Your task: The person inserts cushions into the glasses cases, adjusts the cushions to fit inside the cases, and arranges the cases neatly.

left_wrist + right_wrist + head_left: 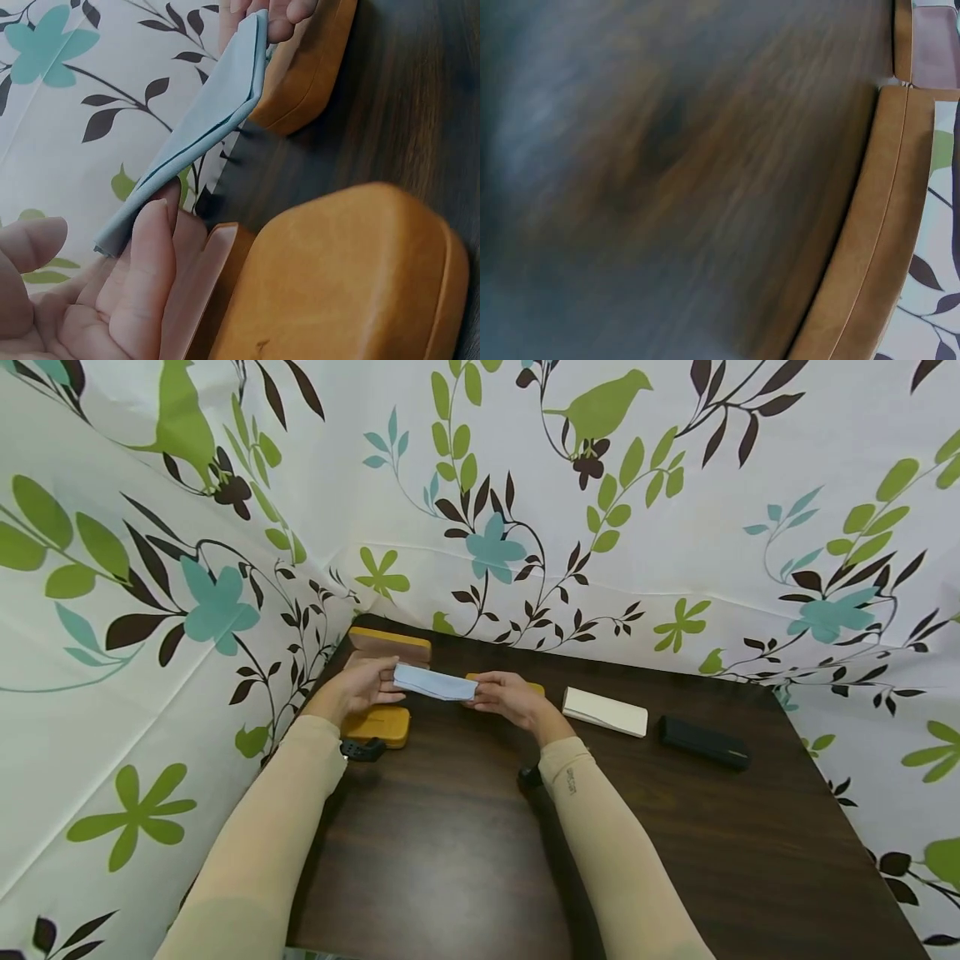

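A light blue folded cloth [435, 682] is held up above the back left of the table, stretched between both hands. My left hand [366, 683] holds its left end; in the left wrist view the fingers [154, 255] lie against the lower end of the cloth [195, 135]. At the other end, my right hand [506, 697] pinches the cloth between thumb and fingers. Below and behind the left hand are a yellow case [378, 727] and a raised yellow lid [392, 646] with a pinkish inside. Another yellow case [536, 688] is mostly hidden behind the right hand.
On the dark wooden table [442, 843], a white case [604, 712] and a black case [703, 742] lie to the right. Patterned curtain-like sheets [600, 568] border the table at the back and left. The right wrist view shows a tan case edge [870, 225].
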Demonstrator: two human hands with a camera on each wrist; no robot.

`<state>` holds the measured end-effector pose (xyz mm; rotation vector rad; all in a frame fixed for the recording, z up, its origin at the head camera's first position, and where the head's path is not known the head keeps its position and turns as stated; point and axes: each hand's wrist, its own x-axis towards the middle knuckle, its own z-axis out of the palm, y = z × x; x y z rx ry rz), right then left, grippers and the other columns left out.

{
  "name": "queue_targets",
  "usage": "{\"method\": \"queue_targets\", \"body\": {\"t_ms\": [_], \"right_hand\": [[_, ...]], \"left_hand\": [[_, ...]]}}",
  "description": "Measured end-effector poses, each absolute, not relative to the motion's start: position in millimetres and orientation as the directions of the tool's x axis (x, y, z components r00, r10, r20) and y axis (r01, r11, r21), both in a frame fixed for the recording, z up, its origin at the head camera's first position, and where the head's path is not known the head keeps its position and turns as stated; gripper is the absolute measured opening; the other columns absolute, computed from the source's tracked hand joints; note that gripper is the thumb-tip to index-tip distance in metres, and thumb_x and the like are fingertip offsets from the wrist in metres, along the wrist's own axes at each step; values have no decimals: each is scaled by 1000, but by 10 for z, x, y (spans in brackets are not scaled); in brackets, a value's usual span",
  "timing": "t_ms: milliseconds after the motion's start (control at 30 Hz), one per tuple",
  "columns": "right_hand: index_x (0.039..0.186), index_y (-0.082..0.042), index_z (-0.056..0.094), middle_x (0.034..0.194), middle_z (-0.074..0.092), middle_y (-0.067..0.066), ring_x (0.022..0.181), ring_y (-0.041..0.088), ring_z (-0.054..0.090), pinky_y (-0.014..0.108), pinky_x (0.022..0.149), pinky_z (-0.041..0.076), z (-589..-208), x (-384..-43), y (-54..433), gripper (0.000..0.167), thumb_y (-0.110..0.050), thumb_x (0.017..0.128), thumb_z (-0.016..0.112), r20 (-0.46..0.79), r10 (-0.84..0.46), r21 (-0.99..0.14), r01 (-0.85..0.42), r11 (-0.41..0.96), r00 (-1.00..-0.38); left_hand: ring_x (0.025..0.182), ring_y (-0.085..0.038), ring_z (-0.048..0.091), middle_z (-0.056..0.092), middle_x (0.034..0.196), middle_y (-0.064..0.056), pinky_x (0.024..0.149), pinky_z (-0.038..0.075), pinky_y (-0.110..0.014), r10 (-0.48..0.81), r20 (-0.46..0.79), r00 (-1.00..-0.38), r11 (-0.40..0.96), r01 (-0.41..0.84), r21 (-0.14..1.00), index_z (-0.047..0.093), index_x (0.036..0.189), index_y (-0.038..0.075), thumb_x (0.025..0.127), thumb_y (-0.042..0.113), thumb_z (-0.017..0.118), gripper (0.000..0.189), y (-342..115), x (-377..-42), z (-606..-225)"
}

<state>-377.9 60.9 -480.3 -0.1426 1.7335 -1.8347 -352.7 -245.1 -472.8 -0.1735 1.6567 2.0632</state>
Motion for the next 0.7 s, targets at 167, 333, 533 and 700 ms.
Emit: {"method": "queue_targets", "body": {"t_ms": [167,333,533,700], "right_hand": [[142,6,49,115,63,20,103,31,70,51,108,44,-4775,-3816,485,37,-1,106,50,-333,-496,-928,371,23,-802],[141,3,50,117,64,20,97,24,71,49,105,48,-4755,-3865,366,36,-3,106,51,-339,-490,-930,365,45,-803],[143,3,49,123,62,21,99,23,71,41,99,53,-4753,-3920,251,37,-3,106,51,-327,-502,-937,343,64,-801],[147,3,46,129,60,24,110,31,68,37,96,55,-4753,-3965,159,42,-3,106,51,-338,-496,-934,348,76,-800]], "left_hand": [[87,-15,73,73,96,-1,104,47,-46,272,-381,-884,-159,-431,888,47,138,-2,112,31,37,42,-2568,-3544,-4717],[88,-15,73,73,97,-2,103,48,-47,252,-377,-891,-168,-424,890,45,140,-3,112,30,37,44,-2663,-3561,-4708],[89,-14,72,72,92,2,103,49,-46,210,-369,-905,-196,-409,891,54,124,3,112,28,38,32,-2740,-3586,-4692],[91,-14,70,69,119,-11,110,41,-49,184,-386,-904,-229,-421,878,54,114,8,112,27,41,24,-2800,-3621,-4692]]}}
